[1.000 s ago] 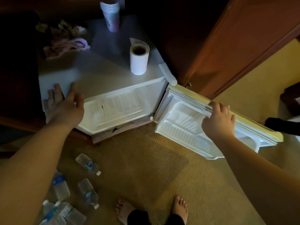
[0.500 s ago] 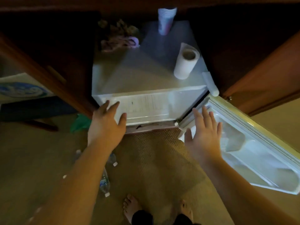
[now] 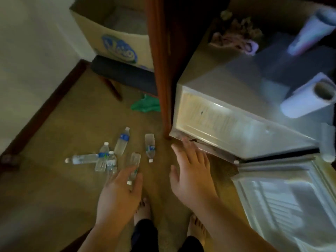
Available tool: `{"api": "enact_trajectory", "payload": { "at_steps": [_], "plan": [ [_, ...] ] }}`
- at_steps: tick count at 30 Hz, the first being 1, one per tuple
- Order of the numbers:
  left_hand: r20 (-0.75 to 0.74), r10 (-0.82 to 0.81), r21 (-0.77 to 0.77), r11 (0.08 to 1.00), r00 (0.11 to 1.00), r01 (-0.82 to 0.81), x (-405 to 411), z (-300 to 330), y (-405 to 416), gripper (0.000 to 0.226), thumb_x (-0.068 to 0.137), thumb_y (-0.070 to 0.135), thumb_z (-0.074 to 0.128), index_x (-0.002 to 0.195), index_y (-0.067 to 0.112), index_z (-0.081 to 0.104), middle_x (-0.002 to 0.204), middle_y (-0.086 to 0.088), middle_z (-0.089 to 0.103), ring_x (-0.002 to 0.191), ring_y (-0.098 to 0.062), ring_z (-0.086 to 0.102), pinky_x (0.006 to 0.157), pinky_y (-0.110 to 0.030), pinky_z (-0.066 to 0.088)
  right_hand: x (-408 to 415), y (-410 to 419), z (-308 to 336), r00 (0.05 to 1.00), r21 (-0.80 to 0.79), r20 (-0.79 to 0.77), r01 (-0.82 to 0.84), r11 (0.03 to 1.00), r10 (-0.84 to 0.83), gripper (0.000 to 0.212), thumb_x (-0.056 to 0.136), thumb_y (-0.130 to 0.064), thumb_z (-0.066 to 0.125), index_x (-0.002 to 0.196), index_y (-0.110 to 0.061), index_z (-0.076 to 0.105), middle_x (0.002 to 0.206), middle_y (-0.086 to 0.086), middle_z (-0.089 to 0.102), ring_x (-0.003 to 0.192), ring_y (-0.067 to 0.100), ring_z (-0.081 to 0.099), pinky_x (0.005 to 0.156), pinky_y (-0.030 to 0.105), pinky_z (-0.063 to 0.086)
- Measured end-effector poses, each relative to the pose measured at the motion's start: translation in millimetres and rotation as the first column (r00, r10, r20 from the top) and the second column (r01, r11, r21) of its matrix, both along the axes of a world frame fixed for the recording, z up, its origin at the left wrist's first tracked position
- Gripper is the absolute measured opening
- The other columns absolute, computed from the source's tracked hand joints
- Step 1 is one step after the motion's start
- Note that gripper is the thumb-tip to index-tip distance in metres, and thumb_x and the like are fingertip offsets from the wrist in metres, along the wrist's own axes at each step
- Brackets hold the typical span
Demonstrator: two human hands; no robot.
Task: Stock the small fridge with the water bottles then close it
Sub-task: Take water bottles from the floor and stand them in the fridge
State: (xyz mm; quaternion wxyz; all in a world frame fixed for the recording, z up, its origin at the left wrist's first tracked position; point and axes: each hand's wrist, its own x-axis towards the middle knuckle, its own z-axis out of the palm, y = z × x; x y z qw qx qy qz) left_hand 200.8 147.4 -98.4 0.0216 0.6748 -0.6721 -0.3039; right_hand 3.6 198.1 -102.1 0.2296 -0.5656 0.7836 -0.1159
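Note:
Several small water bottles lie scattered on the carpet at centre left, among them one upright-pointing bottle (image 3: 122,144), one on its side (image 3: 83,158) and one near the cabinet (image 3: 150,147). My left hand (image 3: 121,191) hovers open over the nearest bottle (image 3: 134,166), fingers spread, not gripping it. My right hand (image 3: 190,170) is open in the air just in front of the small white fridge (image 3: 227,122). The fridge stands open, with its door (image 3: 283,202) swung out at lower right. The fridge interior looks bare.
On the fridge top lie a paper roll (image 3: 307,99), a stack of cups (image 3: 312,31) and crumpled cloth (image 3: 234,39). A wooden cabinet panel (image 3: 161,70) stands left of the fridge. A cardboard box (image 3: 120,42) rests on a dark stool; green cloth (image 3: 145,104) is on the floor. My bare feet are below.
The view has swung left and down toward the bottles. Both hands came off the fridge and its door; my left hand has dropped over a bottle on the carpet.

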Motion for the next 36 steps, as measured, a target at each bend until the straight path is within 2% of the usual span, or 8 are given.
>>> {"api": "enact_trajectory", "payload": {
  "at_steps": [3, 6, 11, 21, 26, 30, 33, 36],
  "plan": [
    [-0.009, 0.142, 0.012, 0.990, 0.990, -0.142, 20.0, -24.4, 12.4, 0.033, 0.099, 0.049, 0.058, 0.126, 0.032, 0.065, 0.102, 0.015, 0.062, 0.085, -0.012, 0.065, 0.065, -0.024, 0.044, 19.7, -5.6, -13.6, 0.991, 0.055, 0.026, -0.130, 0.990, 0.129, 0.062, 0.101, -0.038, 0.047, 0.156, -0.036, 0.019, 0.170, -0.003, 0.006, 0.157, 0.021, 0.001, 0.125, 0.054, 0.017],
    [-0.019, 0.229, 0.019, 0.973, 0.973, -0.229, 41.6, -47.9, 20.9, 0.034, 0.098, 0.050, 0.059, 0.127, 0.033, 0.065, 0.105, 0.018, 0.063, 0.086, -0.011, 0.068, 0.070, -0.026, 0.047, 42.2, -13.5, -34.0, 0.972, 0.102, 0.031, -0.235, 0.967, 0.233, 0.060, 0.102, -0.039, 0.045, 0.156, -0.037, 0.019, 0.169, -0.005, 0.005, 0.157, 0.020, 0.001, 0.125, 0.052, 0.019],
    [-0.022, 0.333, 0.072, 0.941, 0.943, -0.331, 76.0, -91.7, 17.4, 0.036, 0.097, 0.053, 0.056, 0.129, 0.037, 0.061, 0.122, 0.014, 0.069, 0.111, -0.011, 0.065, 0.083, -0.029, 0.049, 79.9, -39.3, -75.4, 0.939, 0.168, 0.030, -0.342, 0.925, 0.342, 0.059, 0.102, -0.041, 0.047, 0.155, -0.039, 0.021, 0.168, -0.006, 0.007, 0.156, 0.017, 0.003, 0.125, 0.043, 0.014],
    [0.023, 0.430, 0.093, 0.898, 0.903, -0.430, 125.5, -189.4, -33.3, 0.041, 0.099, 0.054, 0.054, 0.133, 0.032, 0.059, 0.121, 0.008, 0.071, 0.106, -0.012, 0.067, 0.086, -0.032, 0.054, 127.3, -79.0, -181.6, 0.840, 0.270, 0.098, -0.538, 0.798, 0.533, 0.054, 0.102, -0.036, 0.046, 0.153, -0.042, 0.029, 0.166, -0.009, 0.016, 0.153, 0.015, 0.012, 0.123, 0.042, 0.020],
    [0.033, 0.455, 0.200, 0.869, 0.890, -0.452, 126.9, -245.4, -39.8, 0.051, 0.099, 0.053, 0.055, 0.143, 0.030, 0.044, 0.115, 0.003, 0.068, 0.081, -0.008, 0.059, 0.070, -0.028, 0.047, 143.9, -86.7, -233.9, 0.689, 0.284, 0.131, -0.715, 0.639, 0.713, 0.054, 0.100, -0.029, 0.050, 0.152, -0.033, 0.035, 0.158, -0.001, 0.029, 0.146, 0.022, 0.025, 0.117, 0.042, 0.031],
    [0.025, 0.438, 0.237, 0.871, 0.898, -0.431, 136.6, -288.2, -59.4, 0.060, 0.092, 0.052, 0.061, 0.144, 0.029, 0.041, 0.124, -0.005, 0.067, 0.100, -0.021, 0.067, 0.082, -0.035, 0.054, 154.4, -90.0, -274.0, 0.586, 0.220, 0.089, -0.800, 0.558, 0.805, 0.051, 0.097, -0.023, 0.053, 0.147, -0.030, 0.042, 0.152, -0.001, 0.038, 0.136, 0.024, 0.035, 0.110, 0.042, 0.037],
    [0.095, 0.379, 0.271, 0.880, 0.920, -0.390, 152.1, -331.3, -85.0, 0.061, 0.089, 0.050, 0.058, 0.143, 0.029, 0.040, 0.126, -0.012, 0.064, 0.107, -0.032, 0.066, 0.089, -0.043, 0.056, 170.8, -102.2, -320.7, 0.523, 0.194, 0.050, -0.841, 0.505, 0.851, 0.052, 0.096, -0.020, 0.053, 0.146, -0.031, 0.044, 0.152, 0.001, 0.039, 0.136, 0.028, 0.035, 0.109, 0.046, 0.037],
    [0.130, 0.340, 0.281, 0.888, 0.931, -0.363, 166.0, -373.0, -106.0, 0.068, 0.090, 0.052, 0.059, 0.147, 0.023, 0.037, 0.133, -0.016, 0.062, 0.116, -0.036, 0.064, 0.092, -0.042, 0.054, 189.2, -111.8, -363.8, 0.467, 0.215, -0.002, -0.863, 0.456, 0.884, 0.046, 0.095, -0.013, 0.054, 0.139, -0.027, 0.050, 0.150, 0.007, 0.041, 0.138, 0.032, 0.035, 0.109, 0.049, 0.037]
  ]
}}
